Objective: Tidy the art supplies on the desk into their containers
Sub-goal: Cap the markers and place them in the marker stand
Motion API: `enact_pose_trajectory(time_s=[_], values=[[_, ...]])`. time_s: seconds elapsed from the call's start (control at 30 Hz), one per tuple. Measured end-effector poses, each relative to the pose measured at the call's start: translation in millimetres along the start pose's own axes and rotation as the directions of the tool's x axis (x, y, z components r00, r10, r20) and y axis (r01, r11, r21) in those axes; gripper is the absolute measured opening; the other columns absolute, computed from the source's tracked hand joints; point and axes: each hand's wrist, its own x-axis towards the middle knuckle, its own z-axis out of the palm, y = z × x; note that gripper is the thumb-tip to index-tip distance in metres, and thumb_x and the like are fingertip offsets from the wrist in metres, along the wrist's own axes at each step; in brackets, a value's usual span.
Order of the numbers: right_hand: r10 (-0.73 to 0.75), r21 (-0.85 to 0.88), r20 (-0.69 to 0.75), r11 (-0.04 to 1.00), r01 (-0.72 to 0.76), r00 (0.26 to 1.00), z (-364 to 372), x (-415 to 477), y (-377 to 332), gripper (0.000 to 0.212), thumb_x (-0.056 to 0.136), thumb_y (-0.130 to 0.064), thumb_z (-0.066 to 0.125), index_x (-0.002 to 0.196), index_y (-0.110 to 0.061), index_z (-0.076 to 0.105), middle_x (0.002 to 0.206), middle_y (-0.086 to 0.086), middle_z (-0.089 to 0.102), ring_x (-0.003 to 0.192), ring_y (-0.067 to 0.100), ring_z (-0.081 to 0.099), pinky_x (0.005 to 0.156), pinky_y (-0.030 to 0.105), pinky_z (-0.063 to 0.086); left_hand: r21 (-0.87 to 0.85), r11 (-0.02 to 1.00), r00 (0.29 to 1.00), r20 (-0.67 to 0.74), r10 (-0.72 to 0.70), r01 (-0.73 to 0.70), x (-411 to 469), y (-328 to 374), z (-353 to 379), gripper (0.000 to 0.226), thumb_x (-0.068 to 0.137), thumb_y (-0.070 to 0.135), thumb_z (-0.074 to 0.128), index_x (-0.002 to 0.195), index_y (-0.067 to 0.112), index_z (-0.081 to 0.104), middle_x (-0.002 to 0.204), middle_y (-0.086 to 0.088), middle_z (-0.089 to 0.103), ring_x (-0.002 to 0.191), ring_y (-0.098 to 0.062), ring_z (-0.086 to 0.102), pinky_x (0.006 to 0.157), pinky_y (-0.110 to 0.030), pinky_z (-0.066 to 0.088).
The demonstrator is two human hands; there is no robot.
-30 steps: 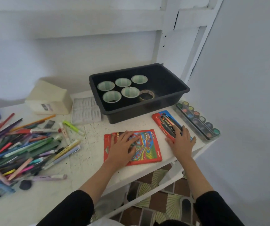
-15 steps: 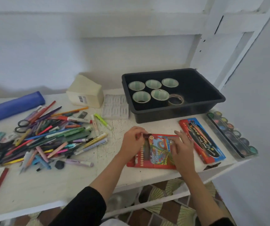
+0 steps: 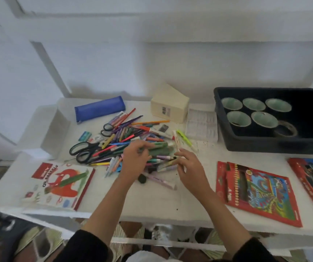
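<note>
White desk (image 3: 151, 197) against a white wall carried a loose pile of pens and markers (image 3: 125, 137) at its middle. The left hand (image 3: 134, 161) lay on the near side of the pile, fingers curled down among the pens; whether they gripped any could not be told. The right hand (image 3: 187, 167), at the pile's near right edge, pinched a pale marker (image 3: 168, 163) between thumb and fingers. Black scissors (image 3: 84, 150) lay at the pile's left edge, a blue pencil case (image 3: 99, 108) behind it, and an oil pastels box (image 3: 59, 184) to its near left. Right of the pile lay a red pencil pack (image 3: 255, 190), and farther back a black tub (image 3: 276, 144) held cups (image 3: 254, 104).
</note>
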Motion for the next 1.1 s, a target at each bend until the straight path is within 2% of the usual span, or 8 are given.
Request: enact_pose_trajectory(time_s=[0.2, 0.3, 0.47, 0.6, 0.73, 0.87, 1.0, 1.1], values=[[-0.087, 0.110, 0.054, 0.991, 0.081, 0.995, 85, 54, -80, 0.016, 0.078, 0.002, 0.058, 0.076, -0.007, 0.071, 0.091, 0.005, 0.067, 0.096, 0.016, 0.052, 0.087, 0.024, 0.042, 0.327, 0.942, 0.972, -0.233, 0.002, 0.076, 36, -50, -128, 0.028, 0.076, -0.009, 0.059, 0.089, 0.012, 0.072, 0.098, -0.003, 0.057, 0.098, -0.018, 0.051, 0.087, -0.007, 0.033], [-0.106, 0.193, 0.118, 0.978, 0.082, 0.987, 128, 76, -119, 0.018, 0.079, 0.004, 0.058, 0.079, -0.008, 0.072, 0.094, 0.004, 0.067, 0.098, 0.019, 0.054, 0.089, 0.027, 0.043, 0.516, 0.842, 0.963, -0.270, -0.018, 0.161, 52, -81, -185, 0.026, 0.078, 0.002, 0.062, 0.102, 0.011, 0.068, 0.115, -0.008, 0.052, 0.113, -0.027, 0.046, 0.095, -0.037, 0.040], [-0.091, 0.266, 0.177, 0.963, 0.042, 0.980, 186, 115, -168, 0.020, 0.080, 0.005, 0.056, 0.082, -0.008, 0.072, 0.091, 0.005, 0.067, 0.093, 0.018, 0.056, 0.087, 0.027, 0.045, 0.781, 0.525, 0.941, -0.275, -0.198, 0.339, 77, -124, -256, 0.064, 0.084, 0.040, 0.060, 0.140, 0.020, 0.035, 0.148, -0.010, 0.023, 0.139, -0.028, 0.015, 0.108, -0.055, 0.020], [-0.043, 0.291, 0.203, 0.957, -0.018, 0.978, 216, 133, -193, 0.021, 0.081, 0.006, 0.057, 0.082, -0.010, 0.072, 0.089, 0.003, 0.068, 0.091, 0.018, 0.058, 0.083, 0.020, 0.042, 0.679, 0.563, 0.875, -0.274, -0.400, 0.470, 91, -152, -283, 0.094, 0.077, 0.061, 0.060, 0.147, 0.022, 0.012, 0.155, -0.013, 0.011, 0.143, -0.034, 0.008, 0.109, -0.060, 0.016], [-0.007, 0.284, 0.251, 0.957, -0.067, 0.968, 236, 140, -204, 0.024, 0.083, 0.005, 0.056, 0.083, -0.012, 0.072, 0.091, 0.001, 0.069, 0.092, 0.016, 0.058, 0.081, 0.006, 0.034, 0.462, 0.733, 0.864, -0.198, -0.463, 0.499, 100, -165, -294, 0.108, 0.053, 0.070, 0.064, 0.141, 0.027, 0.020, 0.133, -0.008, 0.043, 0.122, -0.032, 0.045, 0.098, -0.054, 0.043], [0.055, 0.362, 0.358, 0.912, -0.193, 0.932, 240, 149, -213, 0.029, 0.089, 0.002, 0.052, 0.104, -0.019, 0.066, 0.105, -0.009, 0.059, 0.101, 0.010, 0.055, 0.096, 0.029, 0.045, 0.202, 0.867, 0.886, -0.204, -0.417, 0.455, 98, -159, -303, 0.099, 0.052, 0.059, 0.070, 0.137, 0.030, 0.028, 0.129, -0.002, 0.046, 0.117, -0.025, 0.049, 0.096, -0.048, 0.048], [0.064, 0.430, 0.532, 0.839, -0.335, 0.844, 243, 176, -222, 0.061, 0.094, -0.015, 0.054, 0.145, -0.027, 0.024, 0.146, -0.005, 0.028, 0.132, 0.014, 0.035, 0.107, 0.037, 0.038, -0.003, 0.955, 0.933, -0.210, -0.292, 0.298, 93, -158, -309, 0.098, 0.057, 0.046, 0.080, 0.137, 0.042, 0.023, 0.138, 0.006, 0.039, 0.121, -0.019, 0.046, 0.095, -0.043, 0.049], [0.157, 0.415, 0.608, 0.773, -0.480, 0.778, 245, 202, -234, 0.085, 0.095, -0.033, 0.052, 0.148, -0.026, -0.014, 0.156, -0.001, 0.019, 0.139, 0.020, 0.028, 0.109, 0.041, 0.034, -0.114, 0.972, 0.959, -0.175, -0.221, 0.203, 91, -159, -307, 0.105, 0.063, 0.022, 0.086, 0.138, 0.044, 0.016, 0.135, 0.007, 0.039, 0.120, -0.014, 0.047, 0.089, -0.034, 0.052]])
